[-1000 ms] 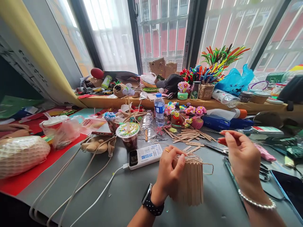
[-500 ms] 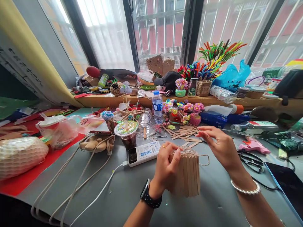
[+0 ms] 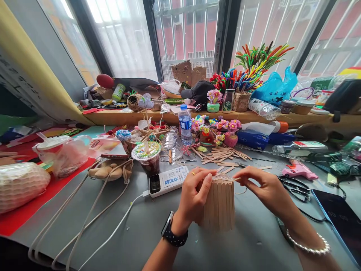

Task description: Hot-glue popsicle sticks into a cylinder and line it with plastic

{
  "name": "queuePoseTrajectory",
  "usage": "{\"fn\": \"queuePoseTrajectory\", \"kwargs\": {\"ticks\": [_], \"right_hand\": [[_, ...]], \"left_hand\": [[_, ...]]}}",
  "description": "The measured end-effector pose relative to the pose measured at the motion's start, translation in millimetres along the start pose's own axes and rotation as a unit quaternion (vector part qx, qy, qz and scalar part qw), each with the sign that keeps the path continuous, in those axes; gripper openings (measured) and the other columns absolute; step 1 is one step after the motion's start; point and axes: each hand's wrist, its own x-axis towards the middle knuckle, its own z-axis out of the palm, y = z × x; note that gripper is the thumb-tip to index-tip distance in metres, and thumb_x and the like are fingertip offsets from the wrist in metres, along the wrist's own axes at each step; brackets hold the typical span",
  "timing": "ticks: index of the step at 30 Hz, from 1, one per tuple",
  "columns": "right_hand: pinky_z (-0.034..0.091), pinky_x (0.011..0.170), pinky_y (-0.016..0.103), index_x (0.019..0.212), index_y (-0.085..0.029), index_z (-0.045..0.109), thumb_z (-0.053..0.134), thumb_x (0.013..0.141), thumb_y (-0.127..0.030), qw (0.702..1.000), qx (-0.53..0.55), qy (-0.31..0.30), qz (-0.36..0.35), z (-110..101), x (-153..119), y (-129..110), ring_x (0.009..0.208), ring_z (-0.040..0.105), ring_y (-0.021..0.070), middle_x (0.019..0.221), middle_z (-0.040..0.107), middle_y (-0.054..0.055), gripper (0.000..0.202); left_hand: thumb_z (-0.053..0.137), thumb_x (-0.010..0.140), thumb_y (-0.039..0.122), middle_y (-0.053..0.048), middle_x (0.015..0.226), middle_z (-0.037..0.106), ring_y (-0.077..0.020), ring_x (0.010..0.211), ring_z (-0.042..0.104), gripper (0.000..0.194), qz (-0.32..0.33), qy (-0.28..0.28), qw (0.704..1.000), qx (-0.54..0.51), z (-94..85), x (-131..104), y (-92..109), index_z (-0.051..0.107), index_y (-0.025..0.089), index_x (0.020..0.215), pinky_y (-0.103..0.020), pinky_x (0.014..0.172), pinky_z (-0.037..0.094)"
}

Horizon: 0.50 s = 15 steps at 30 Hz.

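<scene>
A cup-like holder made of upright wooden craft sticks (image 3: 219, 207) stands on the grey table, with clear plastic showing at its top rim. My left hand (image 3: 197, 192) is closed around its left side, thumb and fingers at the rim. Thin brown twine (image 3: 239, 192) runs along the rim, and a loose loop hangs at the right. My right hand (image 3: 258, 184) pinches the twine just right of the rim. Behind both hands lies a heap of loose craft sticks (image 3: 220, 154).
A power bank (image 3: 168, 181) with a white cable and a lidded drink cup (image 3: 146, 156) stand left of my hands. At the right lie a pink glue gun (image 3: 299, 170), black-framed glasses (image 3: 295, 188) and a phone (image 3: 335, 218). A water bottle (image 3: 185, 126) stands behind.
My right hand has come down and closer to the rim, drawing the twine along it. My left hand keeps its hold on the craft-stick holder. The view has shifted slightly.
</scene>
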Motion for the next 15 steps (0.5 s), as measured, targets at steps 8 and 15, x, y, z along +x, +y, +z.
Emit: {"fn": "queuePoseTrajectory", "kwargs": {"ticks": [8,15], "right_hand": [[0.045,0.067,0.025,0.083,-0.016,0.068,0.052,0.077,-0.021,0.995,-0.058,0.018,-0.083,11,77,-34,0.07,0.059,0.0124,0.077,0.066,0.004,0.018],[0.046,0.076,0.021,0.098,-0.018,0.063,0.061,0.067,-0.013,0.993,-0.071,-0.05,-0.084,36,105,-35,0.085,0.06,0.0105,0.095,0.067,0.002,0.031]], "left_hand": [[0.053,0.079,0.032,-0.003,0.085,0.063,-0.0179,0.085,0.054,0.017,-0.04,0.02,0.998,0.047,7.4,3,4,0.063,0.018,0.083,-0.03,0.077,0.039],[0.049,0.081,0.031,-0.002,0.081,0.062,-0.0163,0.082,0.055,0.02,-0.075,0.063,0.995,0.016,10.9,8,2,0.063,0.017,0.076,-0.027,0.077,0.039]]}}
